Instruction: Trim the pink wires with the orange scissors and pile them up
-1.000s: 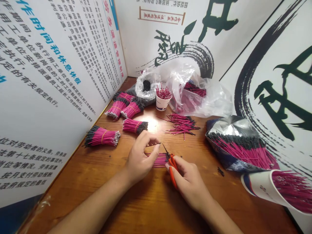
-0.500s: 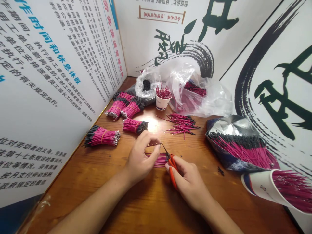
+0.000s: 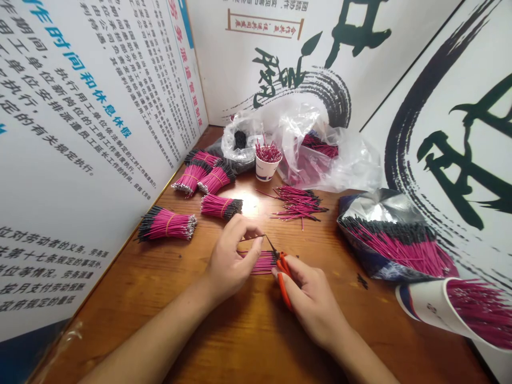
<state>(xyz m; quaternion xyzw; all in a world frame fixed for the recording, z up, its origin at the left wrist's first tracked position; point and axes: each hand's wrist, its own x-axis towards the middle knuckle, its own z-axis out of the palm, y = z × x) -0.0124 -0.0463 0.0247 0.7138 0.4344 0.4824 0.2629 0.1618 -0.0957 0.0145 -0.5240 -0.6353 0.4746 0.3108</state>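
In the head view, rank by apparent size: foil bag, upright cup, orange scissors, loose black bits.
1. Foil bag: largest.
2. Upright cup and orange scissors: too alike to rank, the scissors being partly covered by the right hand.
3. Black bits: smallest.

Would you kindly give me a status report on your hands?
Left hand pinching one wire. Right hand holding orange-handled scissors, tips by wire's end. Left hand partly hides wire row.
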